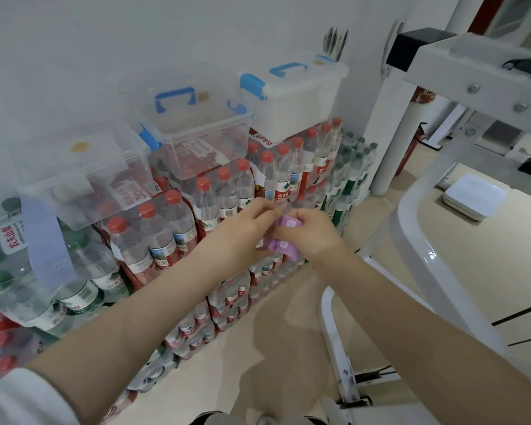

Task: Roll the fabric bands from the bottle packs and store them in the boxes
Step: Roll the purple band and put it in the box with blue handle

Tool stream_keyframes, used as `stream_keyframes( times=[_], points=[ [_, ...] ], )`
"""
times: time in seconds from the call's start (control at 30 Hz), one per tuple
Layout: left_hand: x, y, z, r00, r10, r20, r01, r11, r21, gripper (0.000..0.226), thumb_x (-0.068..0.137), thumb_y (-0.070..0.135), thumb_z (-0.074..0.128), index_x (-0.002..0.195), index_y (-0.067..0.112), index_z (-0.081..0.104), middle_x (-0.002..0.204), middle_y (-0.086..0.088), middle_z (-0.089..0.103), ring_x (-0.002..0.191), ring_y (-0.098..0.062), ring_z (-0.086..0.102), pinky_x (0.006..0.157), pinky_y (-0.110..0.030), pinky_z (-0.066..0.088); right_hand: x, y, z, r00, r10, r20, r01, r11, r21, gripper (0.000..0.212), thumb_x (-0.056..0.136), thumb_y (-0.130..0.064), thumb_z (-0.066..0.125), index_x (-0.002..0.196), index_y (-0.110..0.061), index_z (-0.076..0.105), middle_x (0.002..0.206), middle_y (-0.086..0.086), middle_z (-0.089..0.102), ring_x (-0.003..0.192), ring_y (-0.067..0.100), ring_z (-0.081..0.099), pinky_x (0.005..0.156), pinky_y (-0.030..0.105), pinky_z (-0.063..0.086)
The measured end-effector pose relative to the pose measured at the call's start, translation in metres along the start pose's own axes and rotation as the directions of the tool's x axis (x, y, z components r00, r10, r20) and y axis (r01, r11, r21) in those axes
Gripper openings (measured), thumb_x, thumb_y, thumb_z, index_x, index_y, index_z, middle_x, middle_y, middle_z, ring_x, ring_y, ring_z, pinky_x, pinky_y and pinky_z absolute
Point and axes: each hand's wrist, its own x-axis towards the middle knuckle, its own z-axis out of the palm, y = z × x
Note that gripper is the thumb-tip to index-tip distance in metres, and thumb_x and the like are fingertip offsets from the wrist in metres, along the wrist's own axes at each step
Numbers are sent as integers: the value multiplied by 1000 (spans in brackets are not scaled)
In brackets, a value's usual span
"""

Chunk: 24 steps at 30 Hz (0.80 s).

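I have my left hand (242, 231) and right hand (307, 234) both pinching the purple band (281, 240), partly rolled in front of the bottle packs (178, 228), while farther back a lavender band (43, 243) waits draped and the three boxes (196, 139) sit lidded, so most work remains.

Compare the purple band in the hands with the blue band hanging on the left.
The purple band is bunched and partly rolled between the left hand and right hand; the blue band hangs flat and unrolled, untouched. The purple band is held in front of the red-capped packs; the blue one drapes over green-capped bottles. Both are pale fabric strips.
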Motion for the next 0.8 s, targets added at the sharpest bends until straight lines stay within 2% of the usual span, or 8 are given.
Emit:
stream_keyframes(
  times=[0.1,0.17,0.27,0.37,0.47,0.57,0.7,0.8],
  points=[
    [-3,5,-10,990,-137,39,143,958,-249,80,73,22,77,140,12,35,128,-1,44,95,-10,55,85,-16,48,3,2,-8,1000,-12,12,12,1000,-16,11,79,-3,68,84,0,59,63,9,61,45,9,53,46,20,45],
    [-5,8,-16,920,-370,129,385,792,-474,72,75,29,73,137,21,37,120,13,49,89,-5,60,81,-17,49,6,4,-16,999,-7,35,4,995,95,13,80,-7,67,92,-5,62,79,9,62,65,16,58,59,26,49],
    [-4,6,-14,751,-589,300,613,451,-649,31,85,37,61,105,14,62,102,-3,69,90,-22,65,79,-29,50,6,6,-16,995,-28,93,5,972,236,13,84,-8,61,97,-9,62,93,10,63,84,22,58,72,35,48],
    [-2,5,-6,672,-592,444,612,107,-783,24,87,28,59,95,5,61,108,-12,69,99,-24,65,78,-24,54,4,7,-7,994,-38,107,8,964,267,10,85,-9,60,92,-15,63,88,7,63,81,21,56,68,34,43],
    [0,8,-6,658,-575,486,540,-90,-837,12,86,20,61,80,12,55,103,-12,69,93,-23,66,78,-29,54,6,7,-7,995,-27,91,13,988,154,7,85,-11,62,91,-15,64,90,7,63,80,19,57,69,31,47],
    [3,6,-10,646,-647,406,508,-33,-861,18,82,8,66,74,10,50,89,-14,68,77,-22,69,73,-31,58,9,1,-11,991,-30,130,19,997,80,8,85,-7,62,89,-13,65,92,8,65,85,20,61,81,33,52],
    [5,9,-21,719,-647,253,525,268,-808,20,79,3,69,77,10,50,79,-12,64,63,-18,64,54,-19,52,9,-12,-13,988,-41,147,40,999,10,14,87,-22,61,91,-8,64,93,13,67,79,20,65,69,24,56],
    [6,10,-25,743,-629,229,515,318,-796,20,78,-1,68,81,11,51,83,-14,63,60,-15,61,52,-18,51,8,-16,-15,987,-96,133,99,995,-21,5,89,-15,59,86,-13,63,91,11,65,76,21,63,68,25,55]
  ],
)
